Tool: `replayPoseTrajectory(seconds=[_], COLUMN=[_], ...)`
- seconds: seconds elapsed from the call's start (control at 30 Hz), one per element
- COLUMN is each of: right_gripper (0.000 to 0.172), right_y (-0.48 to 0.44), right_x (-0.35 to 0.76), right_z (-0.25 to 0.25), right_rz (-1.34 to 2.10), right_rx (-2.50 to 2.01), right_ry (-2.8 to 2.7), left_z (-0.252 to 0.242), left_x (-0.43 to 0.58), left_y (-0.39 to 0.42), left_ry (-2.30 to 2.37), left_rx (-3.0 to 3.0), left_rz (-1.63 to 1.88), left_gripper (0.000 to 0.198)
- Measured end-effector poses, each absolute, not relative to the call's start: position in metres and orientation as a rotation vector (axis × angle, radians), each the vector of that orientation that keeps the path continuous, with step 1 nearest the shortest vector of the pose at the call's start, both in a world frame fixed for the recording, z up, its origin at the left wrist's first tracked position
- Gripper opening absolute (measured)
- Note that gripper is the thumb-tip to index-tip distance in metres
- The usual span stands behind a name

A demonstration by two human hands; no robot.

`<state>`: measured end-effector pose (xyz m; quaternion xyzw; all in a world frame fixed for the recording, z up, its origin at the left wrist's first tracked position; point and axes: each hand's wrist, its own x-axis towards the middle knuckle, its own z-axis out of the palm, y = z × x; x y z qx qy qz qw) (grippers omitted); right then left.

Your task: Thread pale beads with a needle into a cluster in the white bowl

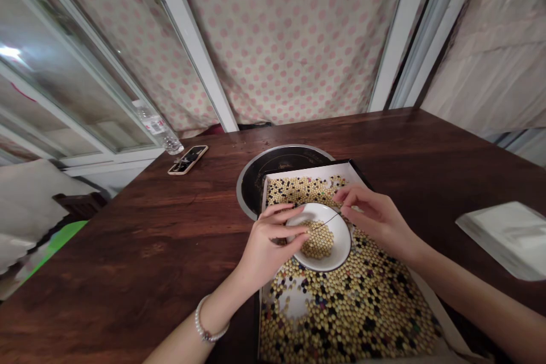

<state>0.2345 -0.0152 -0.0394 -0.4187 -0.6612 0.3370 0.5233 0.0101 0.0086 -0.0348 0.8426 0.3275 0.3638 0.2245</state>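
A white bowl holding a heap of cream-yellow beads rests on a shallow tray spread with yellow, black and a few coloured beads. My left hand is at the bowl's left side, its thumb and a fingertip pinched together over the beads; what they pinch is too small to be sure of. A thin dark string slants across the bowl between both hands. Over the bowl's upper right rim, my right hand has its fingers closed on the string's other end.
Under the tray's far left corner lies a round black inset with a metal rim in the dark wooden table. A phone and a plastic water bottle are at the far left. A white packet lies on the right.
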Motion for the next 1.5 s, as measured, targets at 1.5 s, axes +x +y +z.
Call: replayPoseTrajectory(seconds=[1.5], right_gripper=[0.013], right_y=[-0.0168], right_x=[0.2348], right_z=[-0.0367], right_rz=[0.727], right_rx=[-1.055], right_ry=[-1.367], left_z=[-0.0368], left_x=[0.0071], left_y=[0.0079], left_ry=[1.485], left_rx=[2.629], left_rz=[0.330], left_gripper=[0.052])
